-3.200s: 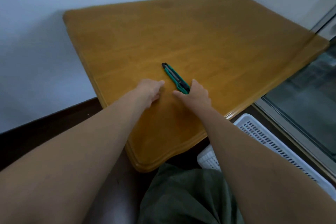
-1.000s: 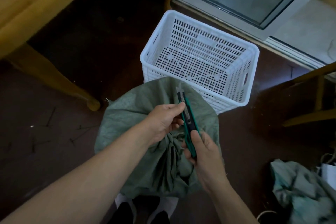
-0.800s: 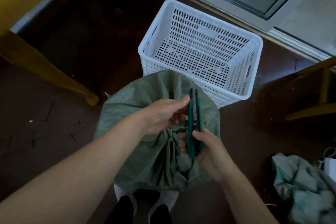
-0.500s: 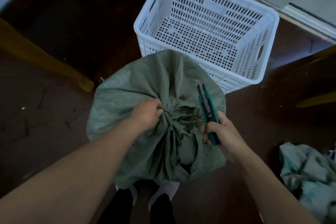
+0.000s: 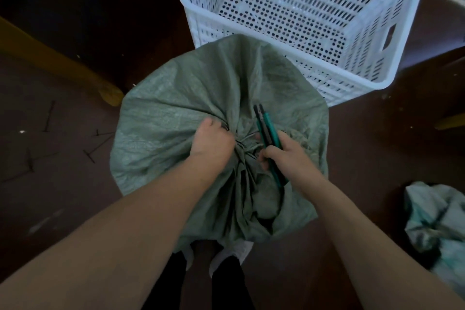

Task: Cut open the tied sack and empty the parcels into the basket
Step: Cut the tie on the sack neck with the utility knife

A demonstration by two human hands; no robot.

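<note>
The green woven sack (image 5: 176, 113) stands on the dark floor (image 5: 50, 196), its far side touching the white perforated basket (image 5: 392, 78). The left hand (image 5: 211, 143) grips the sack's gathered, tied neck; the right hand (image 5: 286, 156) holds a green utility knife (image 5: 266, 128) beside the knot.

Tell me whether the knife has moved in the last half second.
Yes. Against the knot on the sack, the knife in the right hand has shifted left, closer to that knot, where the left hand grips the sack.
</note>
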